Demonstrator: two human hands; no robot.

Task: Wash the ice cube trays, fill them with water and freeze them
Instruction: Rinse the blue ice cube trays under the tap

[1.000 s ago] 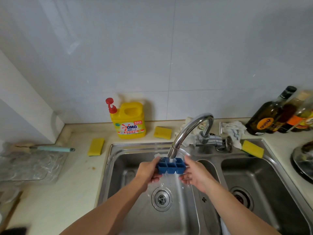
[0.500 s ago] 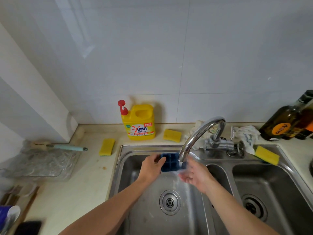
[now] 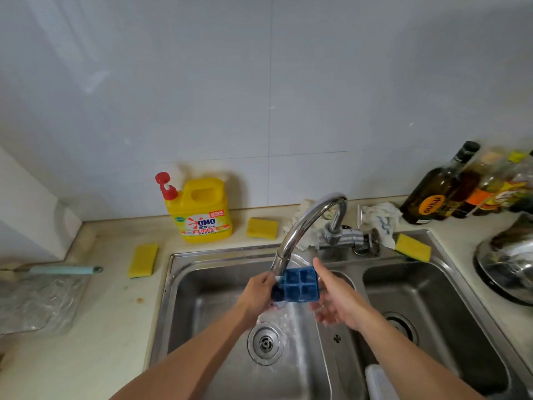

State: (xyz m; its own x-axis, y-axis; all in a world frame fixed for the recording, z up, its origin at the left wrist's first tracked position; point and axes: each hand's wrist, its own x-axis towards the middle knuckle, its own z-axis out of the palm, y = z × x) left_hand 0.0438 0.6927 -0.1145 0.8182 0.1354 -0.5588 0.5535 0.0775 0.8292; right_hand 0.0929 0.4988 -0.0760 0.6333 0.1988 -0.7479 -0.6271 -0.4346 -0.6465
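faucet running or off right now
On. Water streams from the faucet spout onto the blue ice cube tray and splashes into the sink below.

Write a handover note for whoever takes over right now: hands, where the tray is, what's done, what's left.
Left hand: fingers curled round the left end of the blue ice cube tray.
Right hand: open, resting against the tray's right end.
Tray: held over the left basin, under the faucet, which is running onto it; compartments tilted toward the camera.
Done: rinsing is under way; whether soap was used cannot be told. The detergent bottle stands on the counter behind.
Left: finish the wash, fill with water, freeze. No other tray is in view.
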